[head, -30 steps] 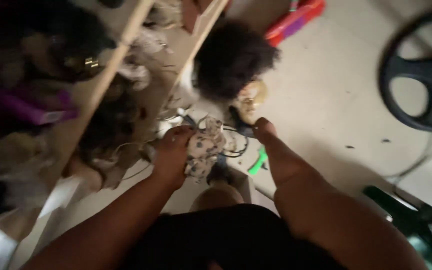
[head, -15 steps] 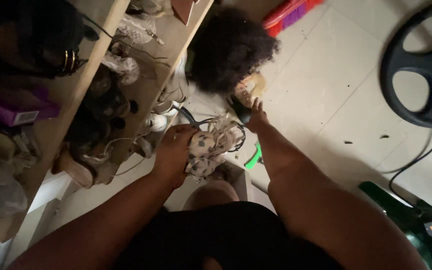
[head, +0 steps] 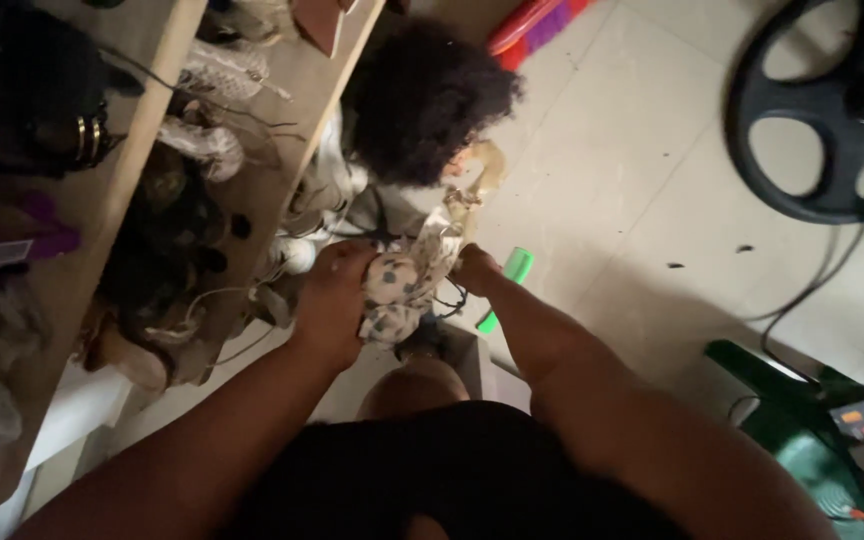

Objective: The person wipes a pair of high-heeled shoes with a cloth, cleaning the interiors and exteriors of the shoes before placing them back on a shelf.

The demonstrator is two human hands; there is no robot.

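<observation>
Head view looks down on pale floor tiles and, along the left, wooden shelves crowded with dim clutter: tangled cords, a purple box and dark bundles that are too shadowed to tell apart. At the upper right a black wheel-shaped frame lies on the tiles, with a dark cord running from it toward a green machine in the lower right corner. A red and purple object pokes in at the top edge. Just beside the shelf front sits a mass of black curly hair, apparently a doll's, with a pale limb showing below it.

Both bare arms reach forward from a dark garment at the bottom. Between them is a crumpled piece of white cloth with dark spots, held above the floor near the shelf foot. The left hand is closed around the cloth's left side. The right hand pinches its upper right edge, fingers together. A bright green comb-like stick lies on the floor just beyond the right wrist.
</observation>
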